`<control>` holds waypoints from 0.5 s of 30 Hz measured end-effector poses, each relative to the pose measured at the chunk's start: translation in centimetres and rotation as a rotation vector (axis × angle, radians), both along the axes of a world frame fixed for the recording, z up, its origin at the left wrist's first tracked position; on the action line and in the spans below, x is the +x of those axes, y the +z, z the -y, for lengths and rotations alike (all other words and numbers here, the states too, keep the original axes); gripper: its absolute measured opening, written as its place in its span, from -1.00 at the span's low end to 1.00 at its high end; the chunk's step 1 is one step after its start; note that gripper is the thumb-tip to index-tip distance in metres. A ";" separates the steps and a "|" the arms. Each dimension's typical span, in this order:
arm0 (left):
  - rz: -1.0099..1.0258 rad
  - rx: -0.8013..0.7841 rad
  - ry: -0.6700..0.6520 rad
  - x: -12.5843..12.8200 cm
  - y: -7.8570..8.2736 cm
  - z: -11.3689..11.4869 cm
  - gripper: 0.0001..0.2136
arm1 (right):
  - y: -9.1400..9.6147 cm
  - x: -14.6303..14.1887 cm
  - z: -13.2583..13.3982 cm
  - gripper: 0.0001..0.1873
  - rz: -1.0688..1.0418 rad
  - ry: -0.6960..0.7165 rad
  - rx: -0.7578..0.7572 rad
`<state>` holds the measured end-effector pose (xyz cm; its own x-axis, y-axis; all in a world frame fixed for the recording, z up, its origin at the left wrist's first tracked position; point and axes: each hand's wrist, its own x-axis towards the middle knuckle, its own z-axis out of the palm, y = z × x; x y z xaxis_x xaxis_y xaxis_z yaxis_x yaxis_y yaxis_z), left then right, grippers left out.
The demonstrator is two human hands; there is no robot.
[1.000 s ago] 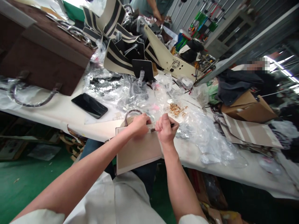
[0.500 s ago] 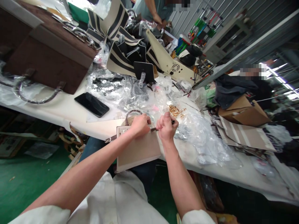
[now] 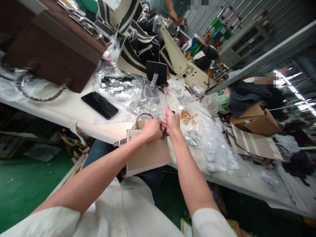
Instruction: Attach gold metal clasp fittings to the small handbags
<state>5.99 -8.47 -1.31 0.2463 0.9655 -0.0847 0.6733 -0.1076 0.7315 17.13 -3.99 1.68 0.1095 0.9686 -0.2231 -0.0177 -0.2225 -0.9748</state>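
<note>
A small beige handbag [image 3: 148, 157] with dark edging and a looped brown handle [image 3: 144, 115] rests on my lap against the table edge. My left hand [image 3: 152, 129] is closed on its top edge near the right corner. Right beside it, my right hand [image 3: 172, 122] makes a fist around a dark-handled tool, mostly hidden by the fingers, so its exact kind is unclear. Between the hands a dark brown strap end [image 3: 163, 133] shows at the bag's corner. Another strap tab with metal [image 3: 119, 142] sticks out on the bag's left side.
Gold-coloured hardware pieces [image 3: 188, 117] lie right of my hands, near clear plastic bags [image 3: 217, 148]. A black phone [image 3: 99, 104] lies to the left, before a large brown bag [image 3: 56, 49]. Striped bag panels [image 3: 133, 59] are piled behind. A co-worker's hand [image 3: 172, 14] shows at the far side.
My right hand has moved left and slightly up, close against my left hand, and its fist has turned more upright. My left hand stays on the handbag.
</note>
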 end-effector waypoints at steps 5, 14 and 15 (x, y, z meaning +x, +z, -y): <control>0.042 -0.022 -0.022 -0.8 0.0 -0.1 -0.78 | 0.7 0.7 -0.4 -0.10 -0.051 0.085 -0.082; 0.089 0.004 0.000 -0.8 -0.3 0.5 -0.74 | 0.4 1.5 5.8 -0.15 -0.066 -0.027 0.470; 0.096 0.019 -0.012 -0.9 -0.5 0.6 -0.73 | 0.1 1.1 6.1 -0.17 -0.040 -0.034 0.493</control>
<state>5.10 -9.02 -1.77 0.2639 0.9636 -0.0417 0.5987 -0.1298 0.7903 18.26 -10.05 1.80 0.1436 0.9560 0.2559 -0.0568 0.2661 -0.9623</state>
